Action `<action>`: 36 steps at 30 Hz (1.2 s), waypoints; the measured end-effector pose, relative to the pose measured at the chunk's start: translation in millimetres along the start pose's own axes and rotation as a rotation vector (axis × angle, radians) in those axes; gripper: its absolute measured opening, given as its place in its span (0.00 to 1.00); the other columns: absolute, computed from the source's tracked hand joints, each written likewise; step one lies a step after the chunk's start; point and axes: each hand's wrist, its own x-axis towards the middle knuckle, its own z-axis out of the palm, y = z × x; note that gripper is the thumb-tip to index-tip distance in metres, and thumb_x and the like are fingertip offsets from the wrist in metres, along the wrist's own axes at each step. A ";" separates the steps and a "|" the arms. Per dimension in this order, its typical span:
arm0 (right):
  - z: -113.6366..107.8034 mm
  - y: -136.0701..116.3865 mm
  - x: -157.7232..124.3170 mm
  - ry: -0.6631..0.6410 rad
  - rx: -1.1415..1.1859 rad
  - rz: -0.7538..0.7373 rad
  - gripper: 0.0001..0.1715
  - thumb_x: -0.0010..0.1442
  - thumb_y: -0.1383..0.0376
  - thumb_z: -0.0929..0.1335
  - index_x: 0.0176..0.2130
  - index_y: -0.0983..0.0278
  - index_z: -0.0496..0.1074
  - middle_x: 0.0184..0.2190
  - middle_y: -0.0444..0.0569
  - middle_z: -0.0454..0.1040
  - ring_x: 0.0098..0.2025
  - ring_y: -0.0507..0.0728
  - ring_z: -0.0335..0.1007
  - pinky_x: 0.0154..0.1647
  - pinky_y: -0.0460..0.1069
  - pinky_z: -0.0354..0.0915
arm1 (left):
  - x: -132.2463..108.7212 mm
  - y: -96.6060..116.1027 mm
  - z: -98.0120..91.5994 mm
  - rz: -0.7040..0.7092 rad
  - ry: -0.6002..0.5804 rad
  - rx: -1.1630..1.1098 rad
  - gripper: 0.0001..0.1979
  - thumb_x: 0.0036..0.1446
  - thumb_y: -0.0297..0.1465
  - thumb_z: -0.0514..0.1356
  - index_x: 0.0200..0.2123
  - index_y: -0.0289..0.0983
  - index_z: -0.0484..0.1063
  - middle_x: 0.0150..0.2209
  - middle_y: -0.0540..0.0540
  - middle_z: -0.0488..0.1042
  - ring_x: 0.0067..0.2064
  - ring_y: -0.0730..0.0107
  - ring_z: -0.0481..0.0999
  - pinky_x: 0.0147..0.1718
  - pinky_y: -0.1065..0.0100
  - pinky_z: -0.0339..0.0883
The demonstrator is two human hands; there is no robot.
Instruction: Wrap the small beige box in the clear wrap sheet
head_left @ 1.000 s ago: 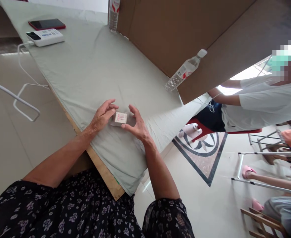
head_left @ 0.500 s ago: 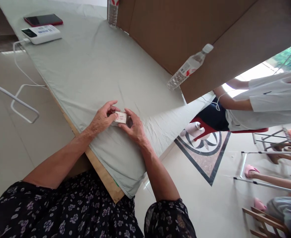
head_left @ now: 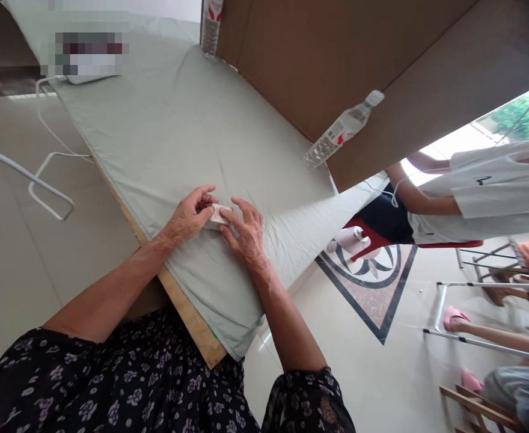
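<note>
A small white box (head_left: pixel 218 214) with reddish print is low over the cloth near the table's front edge; whether it rests on the cloth I cannot tell. My left hand (head_left: pixel 187 218) grips its left end, thumb on the printed face and the other fingers curled behind. From the right, my right hand (head_left: pixel 247 236) has its index finger on the box's top and its thumb at the near side. The remaining fingers of that hand stretch forward, apart from the box.
Pale cloth covers the table (head_left: pixel 169 132). A brown cardboard panel (head_left: pixel 300 66) stands along the far right, with a leaning plastic bottle (head_left: pixel 336 135) and another bottle (head_left: pixel 211 30) against it. A white cable (head_left: pixel 50 159) hangs at left. A person in a white shirt (head_left: pixel 485 186) sits at right.
My right index finger has moved from the box's right end onto its top face. The left hand keeps its hold. The whole view has shifted slightly.
</note>
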 end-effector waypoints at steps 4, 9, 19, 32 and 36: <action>-1.4 -1.0 -3.4 0.091 0.087 -0.022 0.25 0.67 0.53 0.70 0.61 0.52 0.71 0.70 0.54 0.66 0.72 0.68 0.62 0.71 0.68 0.58 | -1.0 2.6 -0.3 -0.008 0.004 0.015 0.31 0.53 0.36 0.64 0.60 0.35 0.71 0.47 0.41 0.79 0.44 0.63 0.79 0.47 0.60 0.74; -7.7 5.7 -9.7 0.169 0.262 0.115 0.35 0.68 0.46 0.68 0.68 0.53 0.62 0.69 0.57 0.66 0.71 0.66 0.63 0.69 0.67 0.64 | -1.7 3.8 -3.5 0.008 0.094 0.049 0.28 0.52 0.36 0.64 0.57 0.36 0.73 0.50 0.40 0.79 0.51 0.58 0.78 0.53 0.56 0.73; -3.5 11.9 -6.1 -0.009 0.326 0.162 0.50 0.62 0.41 0.71 0.73 0.55 0.56 0.74 0.58 0.61 0.75 0.68 0.58 0.71 0.67 0.61 | -5.1 9.2 -5.6 0.023 0.028 0.184 0.37 0.50 0.38 0.64 0.64 0.34 0.69 0.58 0.35 0.78 0.61 0.47 0.75 0.64 0.44 0.65; -5.1 9.4 -5.9 0.049 0.229 0.078 0.42 0.63 0.47 0.73 0.70 0.52 0.61 0.71 0.55 0.66 0.74 0.66 0.59 0.75 0.69 0.56 | -7.6 3.8 -9.9 0.108 -0.074 0.287 0.41 0.49 0.35 0.61 0.69 0.36 0.63 0.61 0.35 0.75 0.64 0.46 0.72 0.67 0.42 0.62; -6.6 5.4 -7.5 0.099 0.193 0.034 0.34 0.65 0.48 0.72 0.65 0.53 0.68 0.69 0.55 0.68 0.73 0.67 0.62 0.73 0.68 0.59 | -8.4 3.3 -9.3 0.142 -0.125 0.365 0.44 0.48 0.34 0.60 0.70 0.36 0.60 0.62 0.35 0.74 0.64 0.45 0.71 0.67 0.43 0.60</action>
